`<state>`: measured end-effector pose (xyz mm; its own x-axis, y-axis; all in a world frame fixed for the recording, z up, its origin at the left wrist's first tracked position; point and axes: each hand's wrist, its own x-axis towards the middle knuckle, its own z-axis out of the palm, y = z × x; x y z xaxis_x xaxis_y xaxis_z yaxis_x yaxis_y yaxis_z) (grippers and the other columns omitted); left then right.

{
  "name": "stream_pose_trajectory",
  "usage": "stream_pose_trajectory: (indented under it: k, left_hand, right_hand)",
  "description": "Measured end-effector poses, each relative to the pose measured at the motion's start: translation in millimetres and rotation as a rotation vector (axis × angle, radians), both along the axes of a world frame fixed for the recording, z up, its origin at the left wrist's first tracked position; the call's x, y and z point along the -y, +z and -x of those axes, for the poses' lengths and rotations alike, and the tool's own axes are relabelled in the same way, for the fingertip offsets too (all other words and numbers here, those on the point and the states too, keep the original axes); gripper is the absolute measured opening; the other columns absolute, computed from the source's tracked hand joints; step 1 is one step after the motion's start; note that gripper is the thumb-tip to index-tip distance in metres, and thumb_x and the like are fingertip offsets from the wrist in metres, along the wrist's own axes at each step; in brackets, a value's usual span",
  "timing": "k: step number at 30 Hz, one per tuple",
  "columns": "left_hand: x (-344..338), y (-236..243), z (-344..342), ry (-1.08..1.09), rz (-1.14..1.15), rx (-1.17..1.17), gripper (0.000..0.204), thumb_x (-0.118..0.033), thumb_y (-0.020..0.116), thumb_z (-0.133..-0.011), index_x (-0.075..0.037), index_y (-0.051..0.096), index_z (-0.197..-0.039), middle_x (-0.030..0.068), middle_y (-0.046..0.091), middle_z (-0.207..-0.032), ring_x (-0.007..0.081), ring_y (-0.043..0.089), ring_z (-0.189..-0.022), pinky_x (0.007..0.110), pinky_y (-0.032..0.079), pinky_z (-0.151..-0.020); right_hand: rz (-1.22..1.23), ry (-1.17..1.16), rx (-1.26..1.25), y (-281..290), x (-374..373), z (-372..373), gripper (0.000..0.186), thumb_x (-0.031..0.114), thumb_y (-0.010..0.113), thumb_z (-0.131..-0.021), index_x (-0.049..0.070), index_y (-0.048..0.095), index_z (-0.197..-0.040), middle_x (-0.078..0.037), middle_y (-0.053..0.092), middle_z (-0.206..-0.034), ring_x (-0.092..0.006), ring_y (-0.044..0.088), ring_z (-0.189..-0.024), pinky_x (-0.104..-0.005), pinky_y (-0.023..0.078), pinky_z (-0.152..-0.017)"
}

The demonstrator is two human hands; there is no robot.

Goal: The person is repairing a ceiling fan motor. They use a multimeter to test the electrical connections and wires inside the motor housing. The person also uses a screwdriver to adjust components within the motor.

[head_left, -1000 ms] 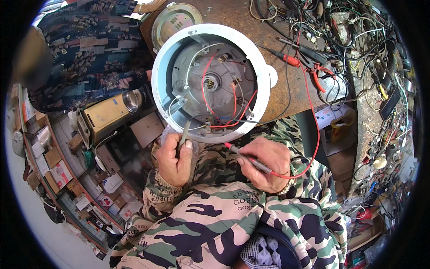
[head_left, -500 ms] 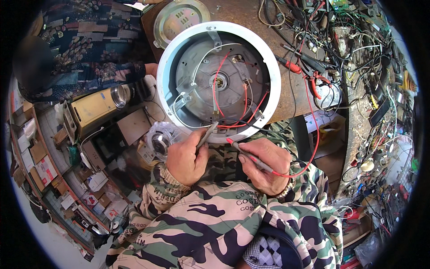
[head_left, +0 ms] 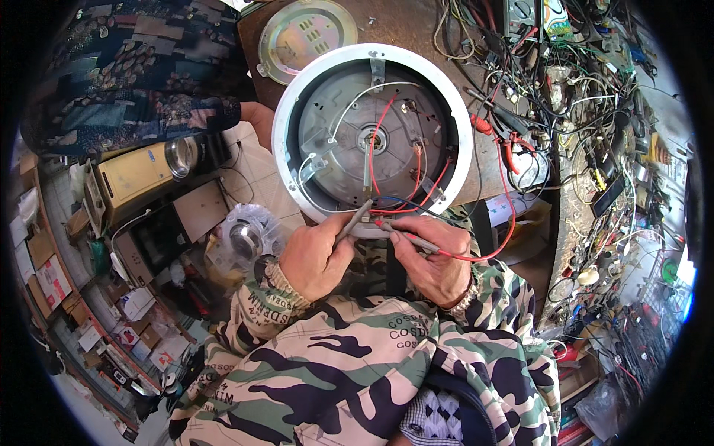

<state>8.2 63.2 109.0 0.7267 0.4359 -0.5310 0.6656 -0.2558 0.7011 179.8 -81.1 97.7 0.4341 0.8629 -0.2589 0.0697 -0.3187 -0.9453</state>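
An open round appliance housing with a white rim (head_left: 465,149) sits in front of me, showing a grey metal inner plate (head_left: 335,152) and red, white and dark wires. Pinched in my left hand (head_left: 316,260) is a grey test probe (head_left: 357,221), its tip by the housing's near edge. My right hand (head_left: 435,256) grips a red-tipped test probe (head_left: 413,238) with a red lead (head_left: 500,251) trailing off rightward. Both tips are close together near wiring at the near rim. Whether they touch metal is too small to tell.
A round metal cover (head_left: 306,37) lies behind the housing. Another person's hand (head_left: 258,121) is by its left side. Tangled cables (head_left: 554,89), red-handled pliers (head_left: 513,152) and a multimeter (head_left: 520,16) crowd the right. A plastic-wrapped part (head_left: 242,238) and a yellow box-shaped appliance (head_left: 141,178) are at left.
The red-tipped probe in my right hand has moved up and left, to the near rim close to the other probe. My left hand keeps its hold. The whole view has shifted slightly.
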Motion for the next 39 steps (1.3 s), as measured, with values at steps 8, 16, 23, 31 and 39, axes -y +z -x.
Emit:
stream_pose_trajectory:
  k: [8,16,23,31,39]
  left_hand:
    - [2,13,16,0.044,-0.018,0.183,0.025,-0.01,0.067,-0.092,0.002,0.067,-0.114,0.0192,0.067,-0.078,0.0313,0.069,-0.066,0.038,0.053,-0.062]
    - [23,-26,24,-0.01,-0.243,0.523,0.029,-0.011,0.08,-0.074,-0.004,0.069,-0.1,0.0087,0.064,-0.096,0.0299,0.065,-0.085,0.041,0.055,-0.07]
    - [24,-35,30,0.07,-0.166,0.561,0.031,-0.014,0.081,-0.073,-0.006,0.07,-0.101,0.0058,0.064,-0.094,0.0266,0.065,-0.087,0.04,0.054,-0.074]
    - [21,-37,33,0.079,-0.142,0.566,0.028,-0.016,0.08,-0.076,-0.007,0.07,-0.101,0.0048,0.065,-0.096,0.0249,0.065,-0.088,0.038,0.053,-0.075]
    - [20,-30,30,0.097,-0.147,0.532,0.03,-0.015,0.081,-0.075,-0.005,0.07,-0.101,0.0069,0.067,-0.095,0.0271,0.067,-0.088,0.038,0.055,-0.075]
  right_hand:
    - [0.135,-0.02,-0.126,-4,-4,3,0.019,0.003,0.07,-0.09,-0.007,0.072,-0.106,-0.019,0.075,-0.093,-0.0237,0.075,-0.081,-0.0326,0.059,-0.072]
    - [0.271,-0.011,-0.148,0,-2,2,0.017,0.007,0.067,-0.095,-0.007,0.07,-0.104,-0.013,0.074,-0.085,-0.0168,0.074,-0.071,-0.0291,0.057,-0.065]
    - [0.356,-0.006,-0.19,9,-8,-1,0.018,0.007,0.063,-0.098,-0.009,0.069,-0.105,-0.014,0.073,-0.085,-0.0184,0.074,-0.074,-0.0301,0.058,-0.068]
    - [0.36,0.063,-0.243,9,-16,-11,0.019,0.008,0.06,-0.099,-0.009,0.068,-0.104,-0.014,0.073,-0.082,-0.0202,0.073,-0.072,-0.032,0.058,-0.068]
    - [0.336,0.045,-0.31,5,-16,-10,0.02,0.01,0.061,-0.101,-0.009,0.067,-0.105,-0.016,0.072,-0.082,-0.0205,0.072,-0.069,-0.0323,0.057,-0.064]
